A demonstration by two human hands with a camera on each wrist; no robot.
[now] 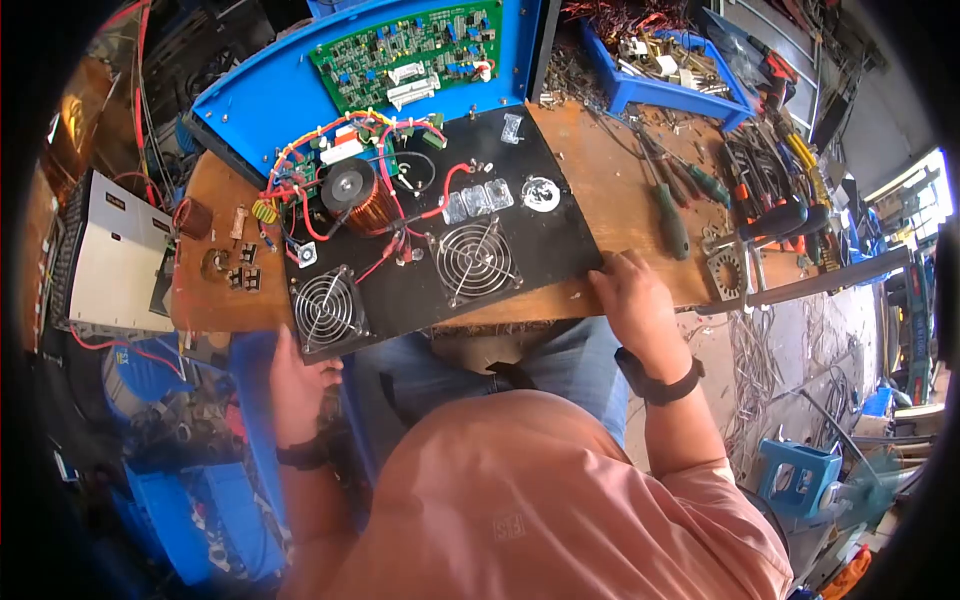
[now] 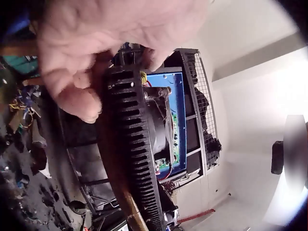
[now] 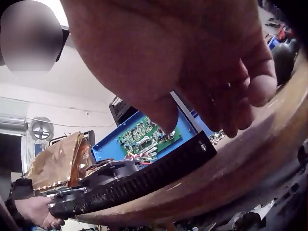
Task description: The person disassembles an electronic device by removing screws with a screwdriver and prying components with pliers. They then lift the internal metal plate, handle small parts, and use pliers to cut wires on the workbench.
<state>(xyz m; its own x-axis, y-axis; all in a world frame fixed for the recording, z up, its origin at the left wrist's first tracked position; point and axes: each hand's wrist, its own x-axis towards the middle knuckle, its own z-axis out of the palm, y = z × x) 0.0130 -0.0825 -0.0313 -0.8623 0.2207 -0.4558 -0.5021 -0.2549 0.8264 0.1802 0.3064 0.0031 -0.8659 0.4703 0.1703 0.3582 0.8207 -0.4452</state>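
The person sits at a wooden workbench [image 1: 620, 190], and the black finned panel [image 1: 540, 240] lies flat on it, across the near edge, with its lower left corner over the edge. The panel carries two round fans [image 1: 327, 308], a copper coil [image 1: 355, 195] and red wires.

The left hand [image 1: 300, 385] holds this lower left corner. In the left wrist view its fingers [image 2: 77, 96] are curled round the ribbed edge and pinch it.

The right hand [image 1: 630, 300] is at the lower right corner, with bent fingers [image 3: 255, 86] over the panel's end and the wood. Whether it really clasps the panel or only presses on it cannot be told.

One hand at each end probably keeps the long, loaded panel steady and level.

Behind the panel stands a blue housing [image 1: 260, 95] with a green circuit board [image 1: 408, 50]. Screwdrivers [image 1: 670, 215] lie to the right.
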